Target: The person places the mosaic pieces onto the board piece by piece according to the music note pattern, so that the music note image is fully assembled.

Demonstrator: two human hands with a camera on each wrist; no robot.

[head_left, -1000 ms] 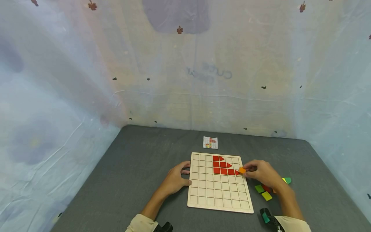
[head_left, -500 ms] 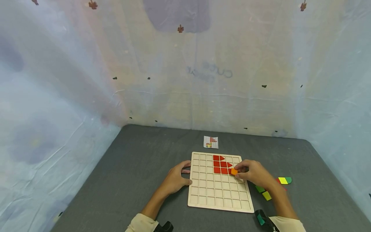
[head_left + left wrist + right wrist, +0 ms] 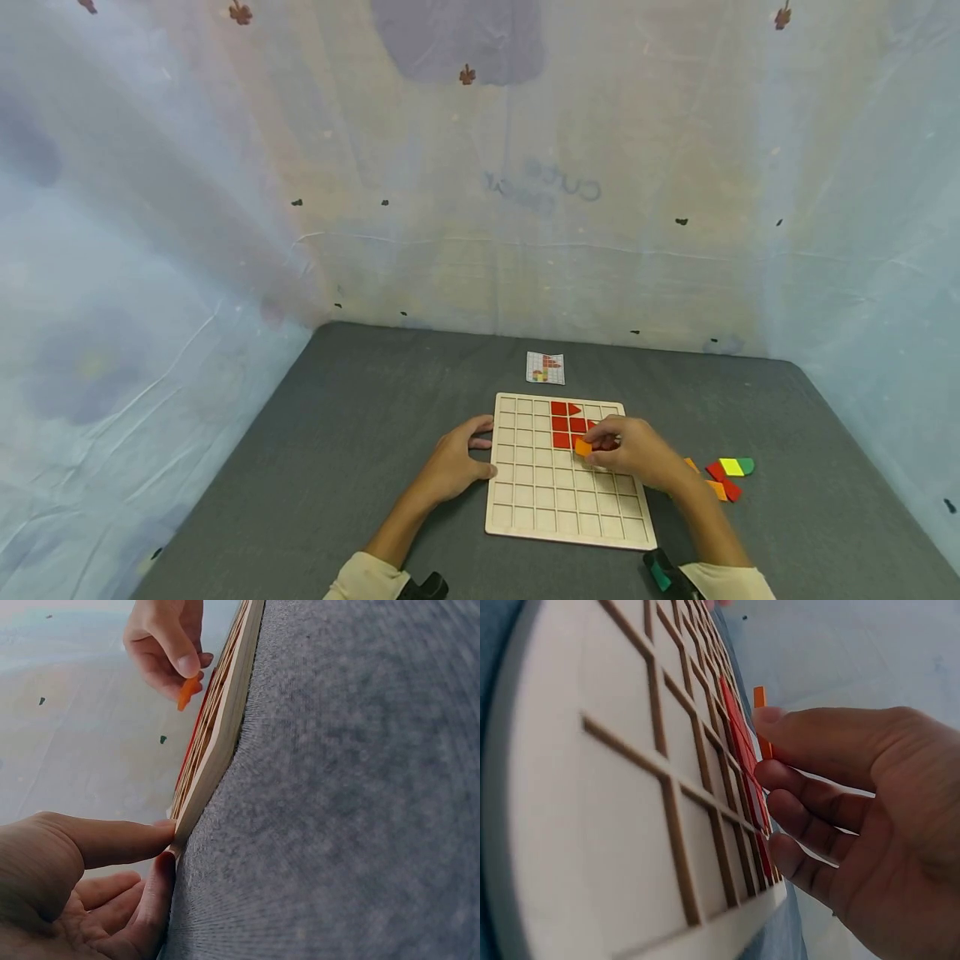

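Note:
A light wooden grid board (image 3: 558, 500) lies on the table with red tiles (image 3: 559, 423), squares and triangles, in its upper middle. My left hand (image 3: 453, 462) is at the board's left side; in the left wrist view its thumb and a finger touch the edge. Pinched between thumb and fingers of my right hand (image 3: 633, 450) is a small orange tile (image 3: 583, 447). That hand hovers over the red rows and hides part of them. In the right wrist view the orange tile (image 3: 760, 697) stands on edge, slightly apart from the board.
A small printed card (image 3: 545, 367) with a coloured pattern lies behind the board. Right of the board are several loose tiles (image 3: 724, 478), red, orange, yellow and green, partly hidden by my right arm. The grey table (image 3: 375, 392) meets a pale sheet (image 3: 450, 275) at the back.
My right hand has carried the orange tile leftward from the board's right edge to over the red rows. More loose tiles on the right have come into sight. My left hand stays put.

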